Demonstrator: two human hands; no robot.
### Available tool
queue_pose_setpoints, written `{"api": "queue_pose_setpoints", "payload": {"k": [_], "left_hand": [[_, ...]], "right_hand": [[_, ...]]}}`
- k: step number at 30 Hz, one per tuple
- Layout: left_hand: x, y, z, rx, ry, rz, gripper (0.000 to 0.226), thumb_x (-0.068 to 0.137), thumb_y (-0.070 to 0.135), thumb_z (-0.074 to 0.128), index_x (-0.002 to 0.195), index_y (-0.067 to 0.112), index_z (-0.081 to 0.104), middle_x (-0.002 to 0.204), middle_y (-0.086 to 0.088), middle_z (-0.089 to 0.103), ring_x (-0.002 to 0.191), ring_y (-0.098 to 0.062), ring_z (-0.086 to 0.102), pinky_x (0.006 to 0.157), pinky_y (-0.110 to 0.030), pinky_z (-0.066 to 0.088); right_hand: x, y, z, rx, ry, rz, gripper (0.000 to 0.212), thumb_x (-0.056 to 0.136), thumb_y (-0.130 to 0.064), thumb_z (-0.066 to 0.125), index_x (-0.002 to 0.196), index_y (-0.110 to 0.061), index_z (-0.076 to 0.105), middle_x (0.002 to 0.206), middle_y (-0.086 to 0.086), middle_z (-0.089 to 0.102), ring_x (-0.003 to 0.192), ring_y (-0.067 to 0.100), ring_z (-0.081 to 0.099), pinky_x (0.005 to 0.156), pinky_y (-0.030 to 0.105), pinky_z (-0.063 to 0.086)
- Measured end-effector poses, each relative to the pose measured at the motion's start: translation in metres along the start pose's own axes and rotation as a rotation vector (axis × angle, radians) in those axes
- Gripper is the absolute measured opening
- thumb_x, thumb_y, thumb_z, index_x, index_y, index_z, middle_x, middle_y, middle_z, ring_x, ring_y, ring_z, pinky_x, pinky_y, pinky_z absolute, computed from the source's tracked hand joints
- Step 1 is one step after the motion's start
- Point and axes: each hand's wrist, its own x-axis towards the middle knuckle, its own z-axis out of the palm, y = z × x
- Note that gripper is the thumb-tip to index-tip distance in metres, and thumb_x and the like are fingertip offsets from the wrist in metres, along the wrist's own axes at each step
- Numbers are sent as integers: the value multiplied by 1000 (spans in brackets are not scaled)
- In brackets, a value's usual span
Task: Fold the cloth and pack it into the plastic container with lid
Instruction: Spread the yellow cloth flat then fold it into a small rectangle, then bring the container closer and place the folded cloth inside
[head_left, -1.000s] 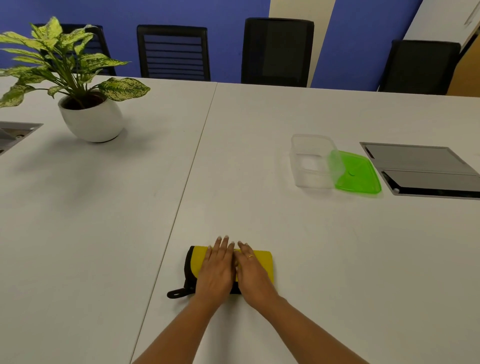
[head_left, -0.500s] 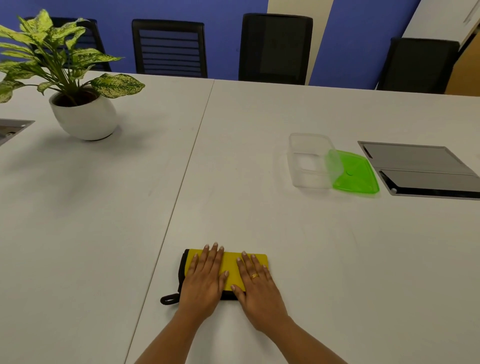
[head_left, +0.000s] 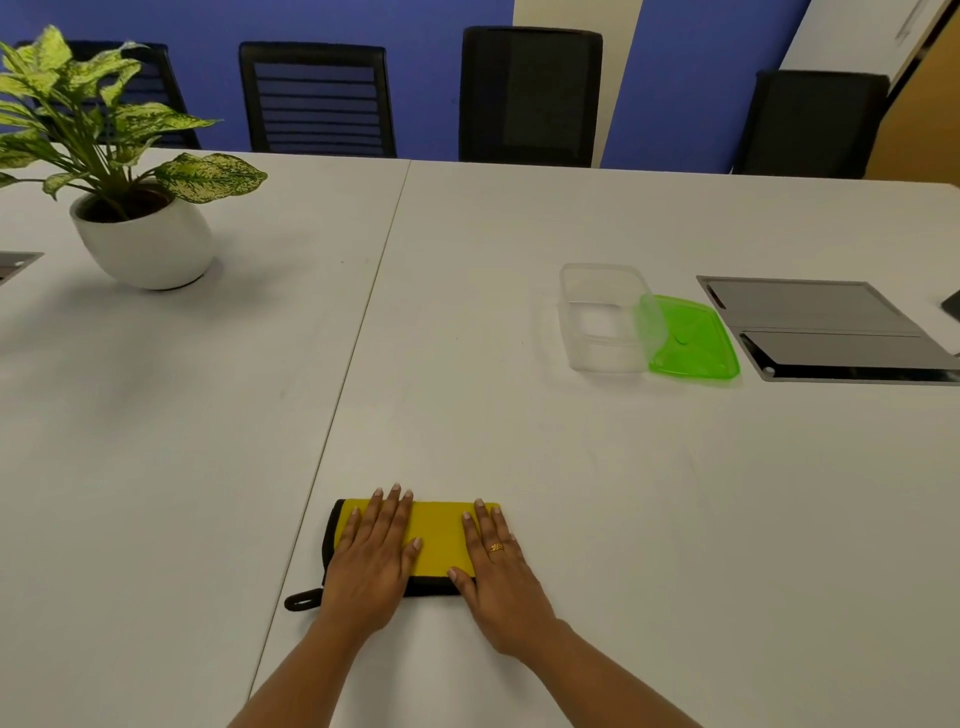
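A folded yellow cloth (head_left: 439, 538) with black trim and a black hanging loop lies flat on the white table (head_left: 571, 467) near the front edge. My left hand (head_left: 376, 556) rests palm down on its left half, fingers spread. On the cloth's right end lies my right hand (head_left: 496, 564), also flat, with a ring on one finger. Neither hand grips the cloth. Far to the right stands the clear plastic container (head_left: 605, 317), with nothing inside it. Its green lid (head_left: 688, 340) leans against the container's right side.
A potted plant in a white pot (head_left: 143, 241) stands at the back left. Grey cable hatches (head_left: 826, 330) are set into the table right of the lid. Black chairs (head_left: 530, 93) line the far edge. A seam (head_left: 358, 322) runs between the two tabletops.
Both hands have slid apart along the cloth, from side by side at its middle to its left and right ends. The cloth stays folded in place.
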Motion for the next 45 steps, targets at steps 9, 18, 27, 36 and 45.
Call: {"api": "queue_pose_setpoints", "payload": {"k": [9, 18, 27, 36, 45], "left_hand": [[2, -4, -4, -36, -4, -29, 76, 91, 60, -2, 141, 15, 32, 142, -7, 49, 140, -18, 29, 118, -28, 1], [42, 56, -22, -178, -20, -111, 110, 70, 74, -22, 136, 18, 45, 148, -3, 39, 141, -21, 29, 116, -47, 16], [134, 108, -43, -206, -132, 2, 51, 94, 40, 40, 139, 16, 35, 152, -1, 29, 141, -15, 28, 111, -33, 28], [231, 151, -65, -712, -219, -286, 42, 92, 29, 52, 127, 6, 50, 132, -13, 54, 121, -26, 52, 99, -32, 40], [302, 208, -63, -979, -309, -448, 58, 92, 36, 50, 138, 4, 37, 141, -14, 44, 113, -33, 58, 103, -39, 44]], "right_hand": [[0, -7, -13, 122, -105, -142, 104, 59, -74, -11, 147, -20, -2, 155, -6, -14, 139, 7, -17, 118, 31, 2], [19, 24, -61, 258, 17, -63, 97, 66, -72, 1, 139, -19, 37, 151, -3, 31, 140, 8, 22, 108, 12, 12], [96, 99, -141, 3, 222, 60, 54, 89, -19, 55, 138, -6, 37, 151, 11, 28, 141, 21, 23, 113, 29, 25], [169, 143, -203, -220, 223, 198, 68, 90, -22, 53, 146, -11, 16, 157, 8, 9, 145, 22, 6, 118, 43, 17], [175, 175, -187, -70, 271, 21, 59, 90, -18, 49, 143, -5, 26, 152, 14, 25, 145, 24, 13, 118, 45, 16]]}}
